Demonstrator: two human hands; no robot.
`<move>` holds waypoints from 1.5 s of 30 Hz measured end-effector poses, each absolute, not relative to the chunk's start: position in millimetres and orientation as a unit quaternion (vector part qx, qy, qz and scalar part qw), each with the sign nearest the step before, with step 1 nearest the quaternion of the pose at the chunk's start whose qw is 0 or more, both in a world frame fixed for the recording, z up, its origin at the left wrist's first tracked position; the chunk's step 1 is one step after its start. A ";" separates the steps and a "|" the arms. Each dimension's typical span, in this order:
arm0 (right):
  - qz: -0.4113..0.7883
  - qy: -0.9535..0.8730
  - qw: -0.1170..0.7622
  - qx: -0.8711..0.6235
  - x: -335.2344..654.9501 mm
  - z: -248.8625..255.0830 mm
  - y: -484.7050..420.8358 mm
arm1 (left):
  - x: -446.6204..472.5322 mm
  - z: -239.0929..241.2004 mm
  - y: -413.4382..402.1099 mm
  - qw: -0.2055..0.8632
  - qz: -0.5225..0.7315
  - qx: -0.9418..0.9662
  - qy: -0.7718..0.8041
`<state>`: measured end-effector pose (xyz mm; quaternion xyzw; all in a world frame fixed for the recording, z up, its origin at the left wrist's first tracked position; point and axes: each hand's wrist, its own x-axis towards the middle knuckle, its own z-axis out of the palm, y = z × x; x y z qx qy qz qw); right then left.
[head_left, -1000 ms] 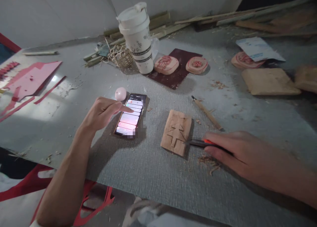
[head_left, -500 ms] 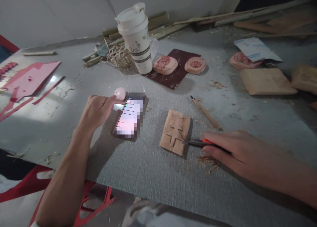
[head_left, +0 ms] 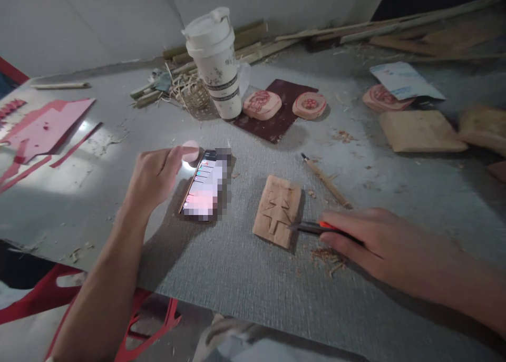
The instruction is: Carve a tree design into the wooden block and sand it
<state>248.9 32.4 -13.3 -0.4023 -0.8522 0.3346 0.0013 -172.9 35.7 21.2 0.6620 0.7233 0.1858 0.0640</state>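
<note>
My right hand [head_left: 367, 235] grips a dark utility knife [head_left: 308, 227] with an orange slider. Its tip meets the right edge of a small wooden block [head_left: 279, 212], which lies flat with a tree shape carved into it. Beside a lit phone [head_left: 201, 188], my left hand [head_left: 158, 172] has its index finger stretched out over a small pink round object [head_left: 190, 149]; its other fingers are partly hidden. The phone's screen is partly blurred out. Behind the block lies a wooden-handled carving tool [head_left: 326, 182].
A white lidded cup [head_left: 217, 69] stands at the back by a small woven basket [head_left: 195, 96]. Two carved round pieces [head_left: 262, 105] rest around a dark red sheet [head_left: 272, 130]. Wooden blocks [head_left: 421, 131] lie right, pink paper [head_left: 59, 122] left. Wood shavings [head_left: 328, 255] sit near my right hand.
My left index finger has shifted slightly up and right, now covering part of the pink round object. The right hand and knife keep nearly the same place at the block.
</note>
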 end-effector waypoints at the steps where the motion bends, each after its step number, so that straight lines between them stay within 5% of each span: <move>1: 0.337 -0.850 -0.004 -0.405 248.6 -13.1 32.4 | -168.4 25.5 33.6 0.040 0.179 0.651 0.737; 11: 0.344 -0.844 -0.067 -0.407 243.1 -3.0 32.2 | -107.2 43.4 8.2 0.031 -0.110 0.642 0.758; 45: 0.299 -0.878 0.007 -0.373 241.0 0.4 31.3 | -92.4 25.5 21.1 -0.032 -0.049 0.683 0.728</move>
